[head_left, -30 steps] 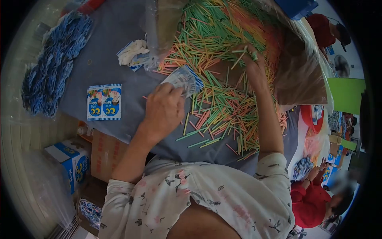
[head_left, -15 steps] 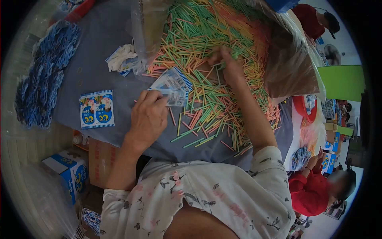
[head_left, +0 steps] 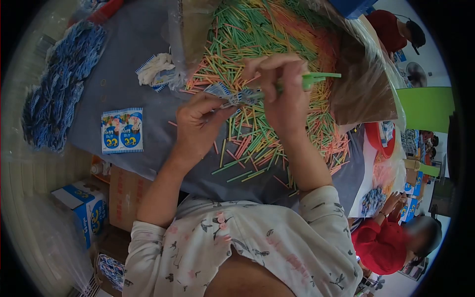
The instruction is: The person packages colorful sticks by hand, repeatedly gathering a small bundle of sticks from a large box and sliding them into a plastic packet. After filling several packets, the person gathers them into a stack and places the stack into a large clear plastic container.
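Head view shows us what has changed: our right hand (head_left: 287,101), down in the pile (head_left: 257,34) half a second ago, is now up and meets our left hand (head_left: 195,126) at the packet (head_left: 239,98). With that, we judge, the work shifts from the pile to the packet, and both hands share it.

The packet lies between the hands, at about one o'clock from the left, tilted toward its edge where it lay flatter before. Our left thumb and forefinger are closed in a pinch on its near end. A second packet (head_left: 217,89) shows just behind, at ten o'clock from the first.

Our right fingers are curled around green sticks (head_left: 329,75) that jut out toward three o'clock; blur keeps us from counting them. The fingertips are at the packet's far end, but we cannot tell whether they grip it.

Loose pieces surround the hands from twelve to five o'clock. Untouched, the twin packet (head_left: 122,130) rests at nine o'clock from our left hand.
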`<state>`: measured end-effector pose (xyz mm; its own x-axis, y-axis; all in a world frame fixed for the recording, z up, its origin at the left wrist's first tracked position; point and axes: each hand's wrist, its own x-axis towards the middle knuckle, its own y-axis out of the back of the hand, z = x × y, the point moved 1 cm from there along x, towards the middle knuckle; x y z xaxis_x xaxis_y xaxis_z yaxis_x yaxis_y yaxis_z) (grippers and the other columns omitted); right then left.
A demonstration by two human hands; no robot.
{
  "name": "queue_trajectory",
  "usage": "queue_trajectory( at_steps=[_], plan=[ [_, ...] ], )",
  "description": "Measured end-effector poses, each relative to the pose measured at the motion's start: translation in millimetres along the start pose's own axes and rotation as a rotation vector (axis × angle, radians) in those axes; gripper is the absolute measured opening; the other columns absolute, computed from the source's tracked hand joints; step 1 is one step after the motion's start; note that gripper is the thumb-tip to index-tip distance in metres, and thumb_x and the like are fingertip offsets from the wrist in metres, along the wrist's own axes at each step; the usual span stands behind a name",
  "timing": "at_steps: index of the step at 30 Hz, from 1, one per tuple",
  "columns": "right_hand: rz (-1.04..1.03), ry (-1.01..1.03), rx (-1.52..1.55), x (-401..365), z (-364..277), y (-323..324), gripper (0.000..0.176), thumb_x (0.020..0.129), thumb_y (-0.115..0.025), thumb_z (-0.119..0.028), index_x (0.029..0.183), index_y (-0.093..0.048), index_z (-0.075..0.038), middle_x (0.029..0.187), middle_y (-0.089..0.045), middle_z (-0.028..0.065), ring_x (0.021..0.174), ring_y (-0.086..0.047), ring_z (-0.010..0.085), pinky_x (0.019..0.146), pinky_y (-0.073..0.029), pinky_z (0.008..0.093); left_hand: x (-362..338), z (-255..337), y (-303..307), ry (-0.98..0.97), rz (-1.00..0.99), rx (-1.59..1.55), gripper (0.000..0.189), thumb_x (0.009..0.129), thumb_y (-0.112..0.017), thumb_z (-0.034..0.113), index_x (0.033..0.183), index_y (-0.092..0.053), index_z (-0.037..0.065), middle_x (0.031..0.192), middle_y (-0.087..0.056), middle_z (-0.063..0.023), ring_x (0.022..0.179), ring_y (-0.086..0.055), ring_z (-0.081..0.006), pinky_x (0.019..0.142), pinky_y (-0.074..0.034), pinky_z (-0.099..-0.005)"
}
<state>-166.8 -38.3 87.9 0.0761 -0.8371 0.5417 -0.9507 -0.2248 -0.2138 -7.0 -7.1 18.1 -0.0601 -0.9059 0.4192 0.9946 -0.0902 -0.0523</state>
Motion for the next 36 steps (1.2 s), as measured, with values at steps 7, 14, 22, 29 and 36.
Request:
queue_trajectory(
  at_steps=[7, 14, 22, 29, 36],
  plan=[
    [-0.154, -0.114, -0.155, -17.3, 25.7, -1.8, 0.044, 0.102, -0.049, -0.040, 0.101, -0.069, -0.001, 0.081, -0.062, 0.0054, 0.076, -0.055, 0.0100, 0.067, -0.044, 0.0269, -5.7, -2.3, -2.0, -0.011, 0.022, -0.015, 0.014, 0.078, -0.073, -0.008, 0.092, -0.070, -0.004, 0.086, -0.066, -0.0063, 0.076, -0.062, -0.0126, 0.066, -0.048, -0.0258],
    [-0.272, -0.257, -0.149, -10.4, 20.9, 6.8, 0.048, 0.098, -0.051, -0.046, 0.105, -0.070, -0.003, 0.121, -0.057, 0.0129, 0.121, -0.049, 0.0241, 0.104, -0.036, 0.0409, -3.8, -13.8, -1.9, 0.036, -0.004, -0.081, 0.015, 0.078, -0.075, -0.006, 0.092, -0.070, -0.004, 0.086, -0.065, -0.0054, 0.078, -0.062, -0.0117, 0.066, -0.050, -0.0252],
    [-0.167, -0.130, -0.157, 9.8, 1.9, 7.9, 0.054, 0.090, -0.061, -0.043, 0.125, -0.062, -0.003, 0.121, -0.060, 0.0121, 0.113, -0.056, 0.0220, 0.100, -0.041, 0.0381, 22.0, -10.0, -17.3, 0.180, -0.100, -0.349, 0.024, 0.082, -0.074, -0.001, 0.106, -0.070, -0.001, 0.088, -0.064, -0.0015, 0.079, -0.060, -0.0066, 0.067, -0.049, -0.0229],
    [-0.384, -0.094, -0.324, 9.6, 6.4, -4.3, 0.037, 0.098, -0.054, -0.029, 0.121, -0.064, -0.001, 0.111, -0.066, 0.0108, 0.109, -0.059, 0.0205, 0.096, -0.045, 0.0346, 14.7, -10.0, -9.1, 0.169, -0.162, -0.319, 0.021, 0.085, -0.070, -0.003, 0.106, -0.068, -0.001, 0.101, -0.066, -0.0019, 0.093, -0.062, -0.0107, 0.080, -0.052, -0.0264],
    [-0.562, -0.142, -0.269, 12.3, 15.1, -22.6, 0.029, 0.099, -0.051, -0.014, 0.123, -0.062, -0.002, 0.110, -0.069, 0.0130, 0.106, -0.063, 0.0241, 0.092, -0.048, 0.0370, -3.6, -7.0, 25.8, 0.235, -0.062, -0.305, 0.019, 0.084, -0.068, -0.007, 0.103, -0.067, -0.002, 0.101, -0.067, -0.0024, 0.089, -0.062, -0.0104, 0.080, -0.051, -0.0257]
  ],
)
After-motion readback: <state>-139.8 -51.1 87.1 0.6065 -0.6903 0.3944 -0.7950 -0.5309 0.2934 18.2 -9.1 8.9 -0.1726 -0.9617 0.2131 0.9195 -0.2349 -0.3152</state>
